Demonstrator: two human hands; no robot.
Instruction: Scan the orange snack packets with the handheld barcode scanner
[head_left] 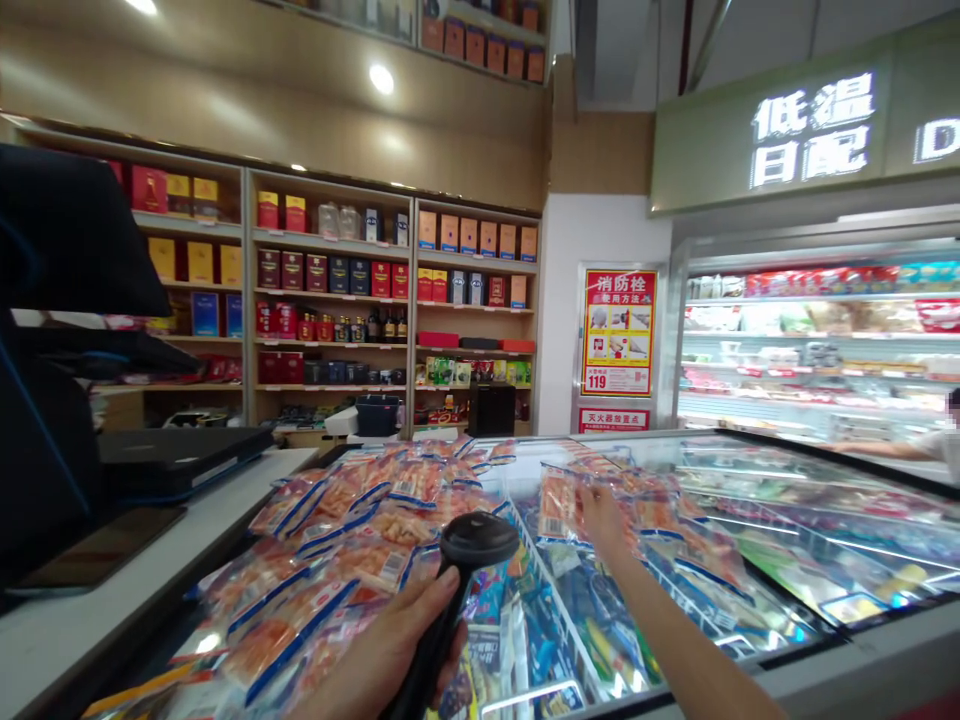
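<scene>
A black handheld barcode scanner (480,540) is in my left hand (405,640), fingers and thumb wrapped round its handle. Its head points forward over the chest freezer. Further out, my right hand (598,515) has its fingers closed at the right side of a clear plastic food packet (555,505) with orange-pink contents and a white barcode label. Parts of those fingers are hard to make out. Many similar blue-edged packets (382,525) lie heaped on the left, and others (686,540) lie on the glass to the right of my right arm.
Blue and yellow frozen packs (499,640) show inside the freezer. On the left counter (161,575) are a phone (97,545) and a dark monitor (67,240). Shelves of boxed goods (337,275) stand behind. Another person's arm (889,450) reaches in at far right, by a lit refrigerated display (817,340).
</scene>
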